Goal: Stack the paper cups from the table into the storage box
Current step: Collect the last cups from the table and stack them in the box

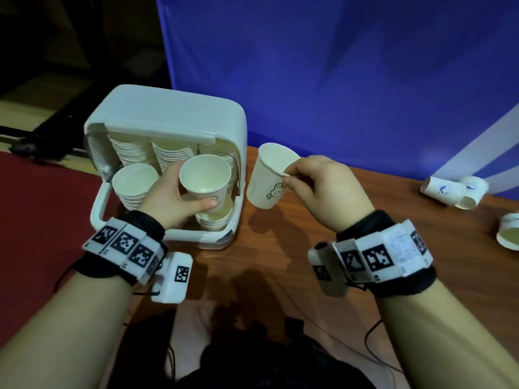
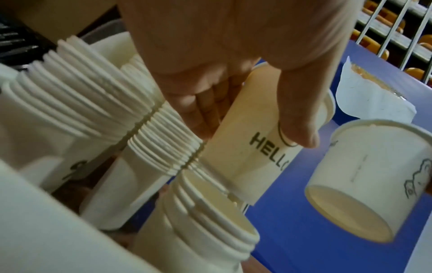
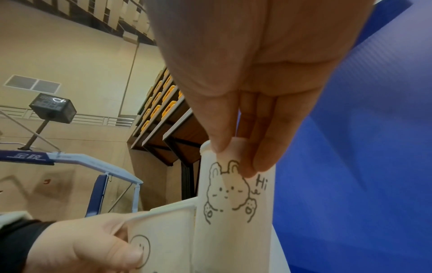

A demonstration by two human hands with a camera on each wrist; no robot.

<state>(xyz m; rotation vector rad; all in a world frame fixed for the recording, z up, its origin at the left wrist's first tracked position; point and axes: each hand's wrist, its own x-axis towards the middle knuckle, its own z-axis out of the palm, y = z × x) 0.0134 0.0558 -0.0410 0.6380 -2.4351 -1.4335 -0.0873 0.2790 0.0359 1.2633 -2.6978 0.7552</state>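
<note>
A white storage box (image 1: 174,116) with its front flap open stands at the table's left and holds several stacks of paper cups (image 1: 132,182). My left hand (image 1: 171,196) grips a cup printed "HELLO" (image 1: 206,182) (image 2: 254,140) upright over the short front-right stack (image 1: 214,220) (image 2: 210,218). To the right of the box, my right hand (image 1: 314,183) pinches the rim of a bunny-print cup (image 1: 271,175) (image 3: 233,203) between thumb and fingers, holding it tilted above the table.
Loose paper cups (image 1: 455,190) lie on their sides at the wooden table's (image 1: 280,248) far right, one more cup (image 1: 509,231) at the right edge. A blue backdrop (image 1: 337,66) rises behind. Red floor lies left of the table. Cables hang at the front edge.
</note>
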